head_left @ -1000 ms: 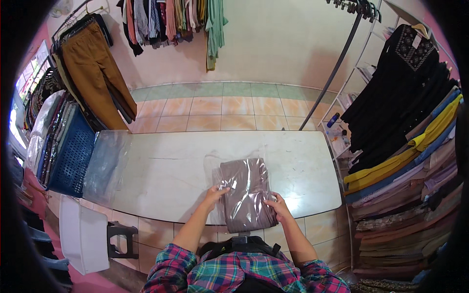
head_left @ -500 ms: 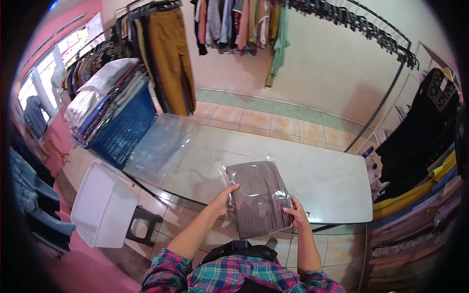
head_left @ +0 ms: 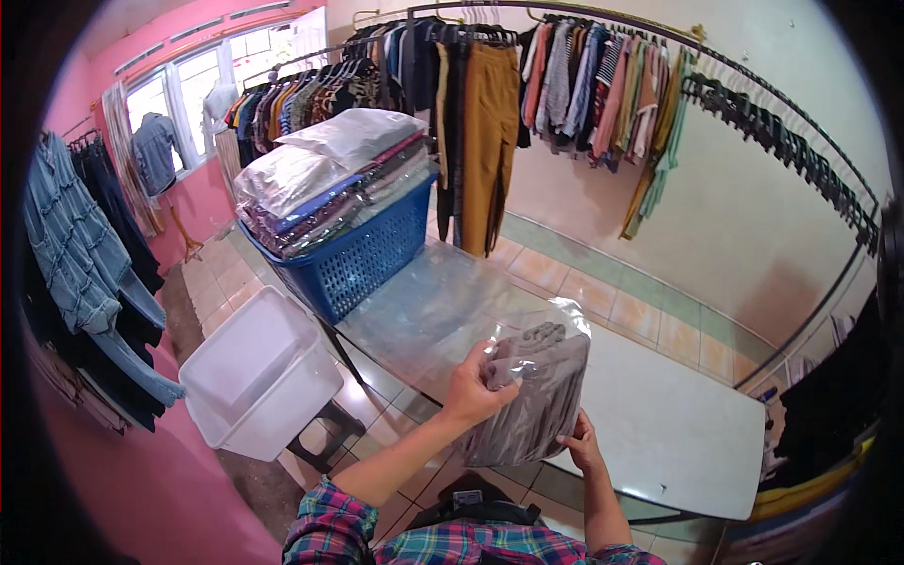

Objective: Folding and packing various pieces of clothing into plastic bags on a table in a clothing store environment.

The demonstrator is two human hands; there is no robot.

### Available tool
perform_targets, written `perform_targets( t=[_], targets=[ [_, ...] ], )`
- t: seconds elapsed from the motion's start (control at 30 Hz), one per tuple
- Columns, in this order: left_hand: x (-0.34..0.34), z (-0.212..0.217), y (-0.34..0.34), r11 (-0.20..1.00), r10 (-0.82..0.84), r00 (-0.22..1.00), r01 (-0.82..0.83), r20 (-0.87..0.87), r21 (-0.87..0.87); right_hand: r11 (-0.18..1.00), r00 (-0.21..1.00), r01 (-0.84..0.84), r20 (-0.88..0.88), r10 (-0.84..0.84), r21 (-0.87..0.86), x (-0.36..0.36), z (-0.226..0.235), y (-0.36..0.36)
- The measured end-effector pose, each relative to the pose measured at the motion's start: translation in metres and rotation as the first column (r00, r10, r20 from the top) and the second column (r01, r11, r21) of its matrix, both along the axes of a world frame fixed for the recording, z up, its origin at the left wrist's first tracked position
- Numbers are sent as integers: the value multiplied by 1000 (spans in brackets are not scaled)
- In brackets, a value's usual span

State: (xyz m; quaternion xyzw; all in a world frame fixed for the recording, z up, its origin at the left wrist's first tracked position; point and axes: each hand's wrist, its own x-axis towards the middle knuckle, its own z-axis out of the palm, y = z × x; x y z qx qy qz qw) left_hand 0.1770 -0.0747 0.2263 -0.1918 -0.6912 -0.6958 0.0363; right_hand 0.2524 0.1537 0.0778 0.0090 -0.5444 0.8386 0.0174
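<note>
Between my two hands I hold a folded grey-brown garment in a clear plastic bag point(head_left: 537, 391), tilted above the near side of the white table point(head_left: 683, 410). My left hand point(head_left: 478, 386) grips its upper left side, thumb across the front. At the lower right edge, my right hand point(head_left: 583, 443) pinches the bag with the thumb in front; its other fingers are partly hidden behind. The bag's clear top end reaches past the garment. Just left of it, flat clear plastic bags point(head_left: 414, 301) lie on the table.
A blue basket point(head_left: 363, 268) heaped with bagged garments point(head_left: 325, 174) stands at the table's left end. Nearer me, a white plastic tub point(head_left: 259, 372) rests on a dark stool point(head_left: 325, 433). Clothes racks line the far wall, with mustard trousers point(head_left: 488, 141) and black hangers point(head_left: 782, 141).
My view has turned left, showing more of the basket and window. The bagged garment is now raised and tilted, and my left hand has moved up its side.
</note>
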Motion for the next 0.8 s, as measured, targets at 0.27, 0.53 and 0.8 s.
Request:
perform_targets(
  t=[0.27,0.53,0.8],
  targets=[
    [-49,67,-47,995,-59,979,41,-197,-95,980,984,-136,93,150,-145,-83,-73,-93],
    [-119,115,-116,961,238,944,-194,-228,200,733,871,-193,229,434,-653,-170,-66,-149],
    [-233,152,-241,827,335,942,-285,-19,485,952,977,24,-193,-87,-306,-256,137,-220]
  ],
)
